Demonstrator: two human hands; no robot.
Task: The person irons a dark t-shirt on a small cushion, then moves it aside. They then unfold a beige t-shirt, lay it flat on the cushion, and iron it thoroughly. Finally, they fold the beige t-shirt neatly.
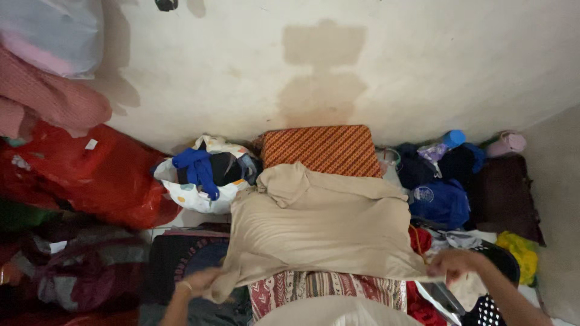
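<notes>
**Beige shirt held spread by both hands**

Head view: A beige shirt (320, 226) is held stretched out flat in the middle of the picture, over a striped red-and-white cloth (326, 288) that shows below its lower edge. The left hand (196, 282) is closed on the shirt's lower left corner, where the cloth is bunched in the fingers. The right hand (454, 265) is closed on the lower right edge, which is pulled taut toward it. The shirt's collar end is folded over and lies at the far side, just in front of an orange patterned cushion (323, 149) that is set against the stained wall (338, 66).

To the left of the collar, a white bag (193, 196) is seen, filled with clothes; a blue garment (198, 166) lies on top of it. Farther left a red plastic bag (90, 175) is piled, with pink cloth (51, 99) above it. To the right of the shirt a blue bag (441, 202) is found beside a dark brown cloth (504, 196), and a yellow cloth (519, 253) lies near the right forearm. A dark patterned mat (181, 256) is partly covered by the shirt's left side.
</notes>
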